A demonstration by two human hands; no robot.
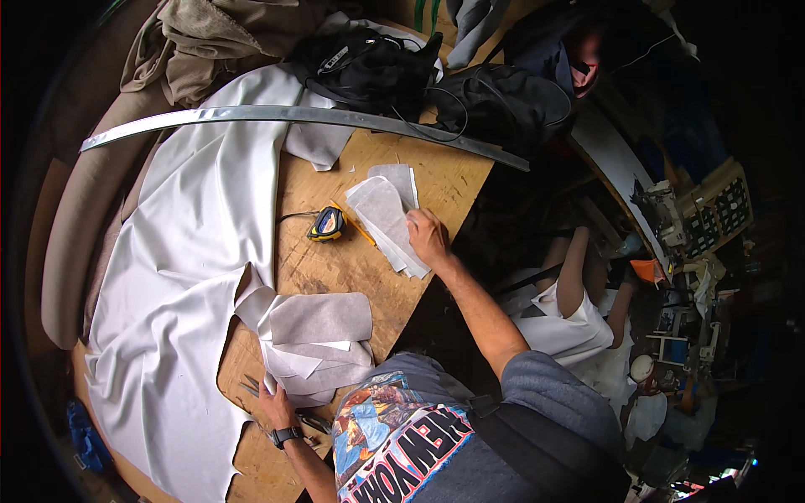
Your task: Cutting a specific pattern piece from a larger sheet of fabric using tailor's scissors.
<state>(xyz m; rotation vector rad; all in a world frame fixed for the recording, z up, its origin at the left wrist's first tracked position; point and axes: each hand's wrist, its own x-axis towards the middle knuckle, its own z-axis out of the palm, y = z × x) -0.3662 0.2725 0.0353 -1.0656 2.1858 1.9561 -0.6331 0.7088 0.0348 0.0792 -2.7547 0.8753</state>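
My right hand (426,236) is closed with bent fingers at the right edge of a small stack of cut, pale fabric pieces (377,210). My left hand (275,407), with a dark watch on its wrist, pinches the near-left edge of a second, looser pile of grey-white fabric pieces (320,318). Its fingertips are partly hidden. Scissor blades (251,386) show just left of those fingers; the hand covers part of the tool. A yellow-and-black tape measure (326,224) lies between the two piles, and a yellow pencil (360,225) lies against the right-hand stack.
A large white sheet of material (189,226) drapes over the left of the wooden table (310,272). Across the far side lies a long metal straightedge (277,113), with black bags (369,67) behind it. A brown roll (84,243) lines the left; a sewing machine (662,201) stands right.
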